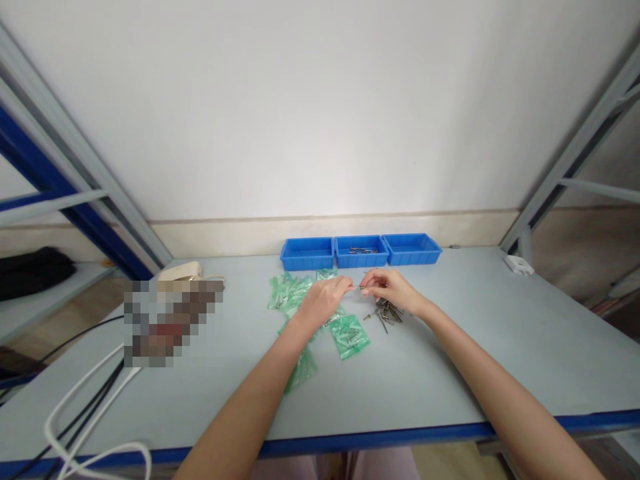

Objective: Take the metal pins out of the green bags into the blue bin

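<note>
My left hand (324, 301) is closed in a pinch above the green plastic bags; what it grips is too small to make out. Facing it, my right hand (393, 288) pinches a small screw (362, 287) between thumb and fingertips. The two hands' fingertips nearly meet. Under my right hand lies a loose pile of long screws (388, 312), partly covered by the hand. One green bag (350, 336) with a few screws inside lies flat in front of my hands. More green bags (290, 292) spread out to the left, partly hidden by my left forearm.
Three blue bins stand in a row near the wall: a left bin (307, 261), a middle bin (361, 259) with several screws, and a right bin (413, 256). White cables (80, 407) and a blurred-out patch (173, 323) are at left. A white object (519, 265) sits far right.
</note>
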The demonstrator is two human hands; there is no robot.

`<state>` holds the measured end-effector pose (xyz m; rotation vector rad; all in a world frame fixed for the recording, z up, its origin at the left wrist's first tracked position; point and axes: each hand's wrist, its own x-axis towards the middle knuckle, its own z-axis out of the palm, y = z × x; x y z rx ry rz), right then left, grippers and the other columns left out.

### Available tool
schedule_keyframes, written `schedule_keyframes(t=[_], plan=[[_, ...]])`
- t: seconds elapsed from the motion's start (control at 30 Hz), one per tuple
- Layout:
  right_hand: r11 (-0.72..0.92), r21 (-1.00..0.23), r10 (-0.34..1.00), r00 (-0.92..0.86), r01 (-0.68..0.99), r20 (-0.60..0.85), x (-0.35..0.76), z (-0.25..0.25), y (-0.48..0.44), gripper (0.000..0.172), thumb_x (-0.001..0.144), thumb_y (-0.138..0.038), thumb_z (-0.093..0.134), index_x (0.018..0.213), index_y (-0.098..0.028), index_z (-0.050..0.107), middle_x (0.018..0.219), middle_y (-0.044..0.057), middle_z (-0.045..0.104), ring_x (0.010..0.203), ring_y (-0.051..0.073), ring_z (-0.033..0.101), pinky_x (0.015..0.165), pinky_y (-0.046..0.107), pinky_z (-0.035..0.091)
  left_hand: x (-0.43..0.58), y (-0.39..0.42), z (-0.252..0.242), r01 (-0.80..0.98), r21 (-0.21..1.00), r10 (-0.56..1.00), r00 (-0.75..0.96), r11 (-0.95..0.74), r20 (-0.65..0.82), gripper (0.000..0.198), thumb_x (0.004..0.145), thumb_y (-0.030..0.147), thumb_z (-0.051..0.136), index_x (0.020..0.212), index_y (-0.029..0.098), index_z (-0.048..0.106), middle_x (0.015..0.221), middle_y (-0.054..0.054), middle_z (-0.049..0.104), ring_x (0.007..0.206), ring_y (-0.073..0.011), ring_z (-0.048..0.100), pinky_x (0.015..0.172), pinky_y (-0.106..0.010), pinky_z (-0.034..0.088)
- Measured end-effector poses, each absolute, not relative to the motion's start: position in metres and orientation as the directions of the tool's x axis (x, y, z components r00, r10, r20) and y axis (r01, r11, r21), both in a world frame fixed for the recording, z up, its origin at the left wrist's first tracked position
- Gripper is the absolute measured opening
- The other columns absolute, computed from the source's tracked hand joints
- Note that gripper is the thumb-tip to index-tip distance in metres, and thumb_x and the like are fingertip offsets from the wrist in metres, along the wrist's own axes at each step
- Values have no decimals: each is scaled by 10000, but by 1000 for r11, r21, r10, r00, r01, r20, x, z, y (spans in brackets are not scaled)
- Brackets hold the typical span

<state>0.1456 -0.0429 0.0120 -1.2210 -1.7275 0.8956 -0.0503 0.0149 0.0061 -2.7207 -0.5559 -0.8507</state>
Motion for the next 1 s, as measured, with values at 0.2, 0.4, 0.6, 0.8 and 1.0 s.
schedule_keyframes(t=[0.2, 0.4, 0.6, 0.8, 1.0], plan=[[294, -766, 955, -150, 572, 255, 146, 17, -45, 293, 837, -407, 518, 754, -148, 629, 667, 17, 642, 525, 107, 514, 555, 224, 410, -50, 15, 6, 444, -110, 307, 758, -889, 576, 273, 942, 339, 302, 881, 158, 497, 720, -5, 603, 638, -126, 596, 546, -225, 395], [304, -766, 952, -160, 567, 260, 145, 19, -47, 309, 853, -432, 490, 760, -157, 596, 658, 6, 623, 545, 110, 517, 558, 221, 407, -50, 15, 7, 431, -120, 293, 767, -895, 571, 287, 949, 306, 282, 847, 159, 507, 718, -9, 602, 654, -130, 601, 558, -228, 403], [345, -767, 937, -152, 541, 314, 144, 19, -46, 243, 793, -404, 586, 812, -163, 606, 659, 7, 629, 552, 117, 512, 530, 220, 384, -51, 13, 9, 448, -116, 304, 752, -887, 585, 323, 953, 315, 258, 817, 158, 505, 670, -1, 600, 617, -130, 596, 540, -230, 387], [329, -749, 941, -133, 576, 311, 142, 22, -48, 291, 855, -422, 494, 794, -161, 607, 662, 11, 633, 550, 117, 517, 567, 231, 400, -51, 11, 11, 459, -127, 299, 740, -880, 603, 342, 951, 340, 266, 801, 158, 512, 644, 1, 599, 578, -114, 577, 523, -220, 364], [340, -767, 940, -172, 545, 294, 144, 19, -46, 266, 801, -422, 575, 824, -160, 610, 693, 10, 644, 553, 118, 534, 552, 226, 402, -51, 12, 9, 481, -131, 297, 710, -867, 639, 364, 955, 318, 258, 767, 156, 524, 592, 4, 582, 542, -115, 560, 502, -224, 352]])
